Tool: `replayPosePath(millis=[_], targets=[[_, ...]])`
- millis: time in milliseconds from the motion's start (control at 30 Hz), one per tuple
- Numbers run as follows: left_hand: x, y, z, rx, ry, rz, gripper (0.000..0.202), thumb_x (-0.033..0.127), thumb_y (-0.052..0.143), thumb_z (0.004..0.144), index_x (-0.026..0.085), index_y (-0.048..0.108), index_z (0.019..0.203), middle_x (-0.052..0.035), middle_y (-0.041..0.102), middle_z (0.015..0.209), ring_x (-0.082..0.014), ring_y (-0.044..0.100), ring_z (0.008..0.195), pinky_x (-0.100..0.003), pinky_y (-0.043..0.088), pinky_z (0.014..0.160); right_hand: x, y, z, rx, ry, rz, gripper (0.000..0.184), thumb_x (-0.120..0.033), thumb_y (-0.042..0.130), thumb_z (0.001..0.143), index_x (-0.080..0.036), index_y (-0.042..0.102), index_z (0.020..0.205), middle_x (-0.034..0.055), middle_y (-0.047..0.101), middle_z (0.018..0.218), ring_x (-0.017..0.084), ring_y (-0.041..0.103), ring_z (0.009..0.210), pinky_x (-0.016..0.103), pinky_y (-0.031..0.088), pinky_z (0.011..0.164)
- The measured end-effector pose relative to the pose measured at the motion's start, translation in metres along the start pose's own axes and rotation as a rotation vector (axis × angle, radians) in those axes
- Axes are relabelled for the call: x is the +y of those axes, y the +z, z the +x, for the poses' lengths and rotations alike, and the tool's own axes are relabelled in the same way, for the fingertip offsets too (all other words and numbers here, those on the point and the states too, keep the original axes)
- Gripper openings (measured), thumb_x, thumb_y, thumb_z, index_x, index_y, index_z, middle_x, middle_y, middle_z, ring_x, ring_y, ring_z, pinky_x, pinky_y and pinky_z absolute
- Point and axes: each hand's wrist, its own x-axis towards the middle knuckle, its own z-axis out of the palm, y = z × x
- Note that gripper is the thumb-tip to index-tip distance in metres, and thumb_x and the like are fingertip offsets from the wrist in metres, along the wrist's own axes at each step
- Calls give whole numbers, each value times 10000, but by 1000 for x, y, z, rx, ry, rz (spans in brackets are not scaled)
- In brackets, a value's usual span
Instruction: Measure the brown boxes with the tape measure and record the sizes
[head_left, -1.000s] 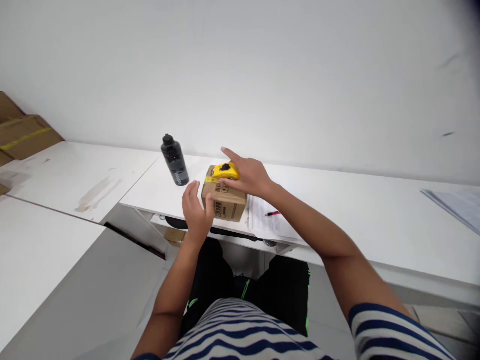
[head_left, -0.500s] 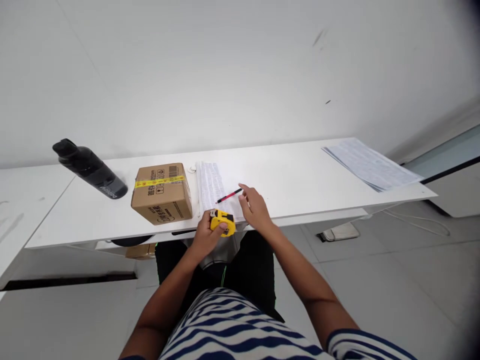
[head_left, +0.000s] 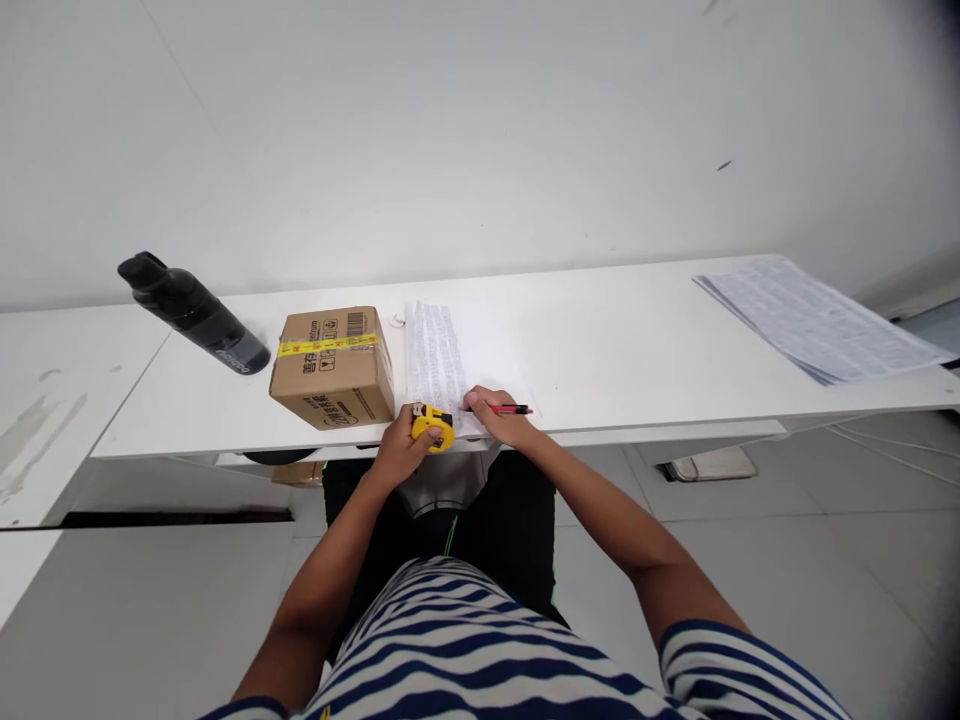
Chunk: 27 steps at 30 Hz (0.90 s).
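Observation:
My left hand [head_left: 399, 446] is closed around a yellow and black tape measure [head_left: 437, 428] at the table's front edge. A red and black pen [head_left: 511, 409] is gripped in my right hand [head_left: 499, 415], its lower end down at the written sheet. Under both hands lies a sheet of paper [head_left: 435, 345] covered with rows of writing, with a blank white part on its right. Just left of the paper stands a brown cardboard box [head_left: 334, 365] with a strip of yellow tape across its top.
A black bottle [head_left: 195, 310] stands left of the box on the white table [head_left: 600, 340]. More printed sheets [head_left: 825, 320] lie at the table's right end. A small white scrap [head_left: 397, 321] sits behind the box. Below, on the floor, is a flat pale object [head_left: 712, 464].
My right hand has picked up the pen, which lay on the paper, and now holds it against the sheet. The tape measure stays in my left hand. The view has shifted slightly.

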Motion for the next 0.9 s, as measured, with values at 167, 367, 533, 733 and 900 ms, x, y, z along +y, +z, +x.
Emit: replayPosePath(millis=[167, 367, 533, 733, 900], targets=[[1, -2, 3, -12, -12, -34, 395, 564, 546, 882, 212, 503, 1058, -18, 685, 918, -194, 657, 819, -313, 510, 739, 8, 11, 0, 149, 88, 81, 606, -672, 330, 960, -210, 646, 729, 36, 624, 642, 199, 617, 666, 327, 495, 679], [0, 2, 3, 12, -29, -76, 435, 579, 563, 872, 213, 511, 1102, -32, 693, 965, -209, 661, 852, -333, 513, 764, 9, 15, 2, 163, 104, 21, 510, -597, 539, 887, -229, 507, 535, 8, 563, 537, 177, 562, 582, 311, 451, 580], [0, 3, 4, 42, -37, -95, 486, 591, 580, 858, 206, 518, 1148, -53, 695, 1022, -221, 661, 909, -350, 509, 801, 8, 13, 2, 126, 94, 42, 469, -518, 526, 889, -230, 481, 522, 16, 597, 566, 174, 571, 579, 320, 443, 586], [3, 1, 8, 56, -28, -147, 452, 579, 589, 864, 202, 533, 1105, -57, 693, 1038, -215, 655, 945, -347, 505, 837, 11, 14, 2, 131, 92, 70, 450, -496, 527, 881, -232, 481, 519, 31, 630, 584, 191, 606, 608, 326, 442, 602], [3, 1, 7, 63, -16, -143, 437, 571, 594, 866, 201, 537, 1092, -58, 693, 1029, -215, 654, 937, -347, 506, 829, 12, 15, 0, 165, 97, 74, 473, -528, 524, 888, -234, 490, 519, 20, 598, 554, 185, 590, 602, 317, 444, 591]])
